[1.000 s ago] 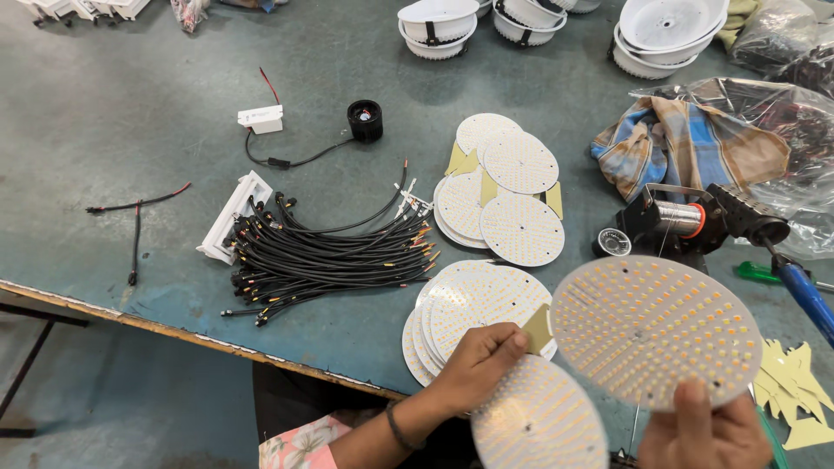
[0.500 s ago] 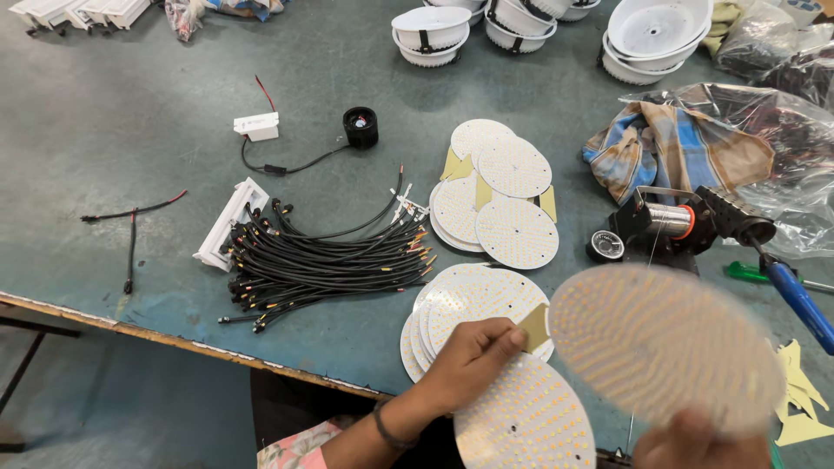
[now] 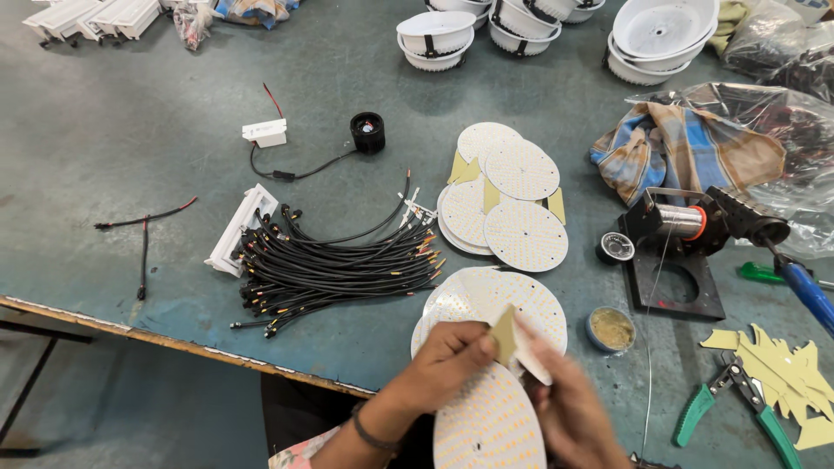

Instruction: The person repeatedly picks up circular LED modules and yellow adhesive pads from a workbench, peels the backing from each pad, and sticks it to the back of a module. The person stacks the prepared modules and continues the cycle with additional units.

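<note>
My left hand grips a round white LED board at the bottom edge of the head view, thumb by a small yellow tab at the board's top rim. My right hand, blurred, pinches a white strip beside that tab. Just beyond both hands a stack of similar round LED boards lies on the green table. A bundle of black cables lies to the left of the stack.
More LED boards lie mid-table. To the right are a solder spool stand, a flux tin, green pliers, yellow paper pieces and a checked cloth. White lamp housings line the back. The table's front edge runs at left.
My right hand no longer holds up the large LED board at the right; it has moved left to the tab on the board in my left hand.
</note>
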